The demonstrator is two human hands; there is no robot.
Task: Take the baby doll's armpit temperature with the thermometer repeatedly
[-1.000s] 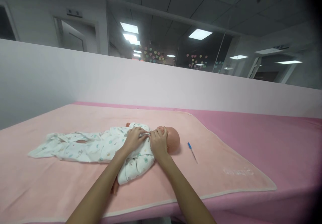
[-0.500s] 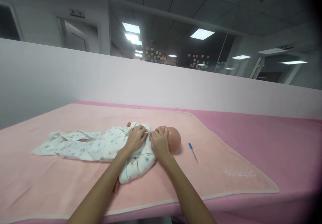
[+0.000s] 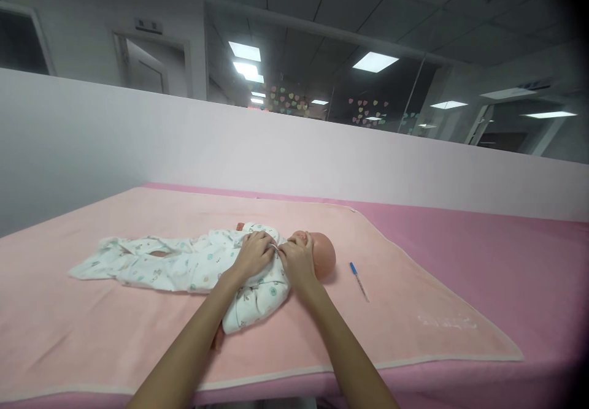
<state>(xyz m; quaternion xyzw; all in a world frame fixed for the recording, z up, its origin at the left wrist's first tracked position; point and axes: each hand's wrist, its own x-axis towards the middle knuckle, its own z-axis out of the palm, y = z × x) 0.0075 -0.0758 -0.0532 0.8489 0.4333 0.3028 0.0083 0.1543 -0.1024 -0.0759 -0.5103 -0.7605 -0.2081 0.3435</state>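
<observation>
One doll [image 3: 326, 256], on its back on the blanket [image 3: 409, 329], head to the right. One suit [image 3: 179, 271] on it, white with small prints; body and limbs inside, a gap in the leg part showing a bit of the doll. Two doll hands stick out of the cuffs: far one [image 3: 240, 226], near one [image 3: 218, 339].

Two working hands, both at the neckline, nearly touching. Left hand [image 3: 256, 254]: fingers bent and close together, tips clamped on a thin white tie [image 3: 273, 246], palm side over the chest. Right hand [image 3: 298, 263]: thumb and finger pinched on the tie's other side, other fingers bent against the doll's chin area. Exact grip partly hidden by the knuckles.

One stick [image 3: 359, 282], blue at one end, lies on the blanket just past the head, untouched. One pink sheet [image 3: 460, 243] under the blanket. White wall [image 3: 299, 151] behind, glass [image 3: 405, 84] with heart stickers above.
</observation>
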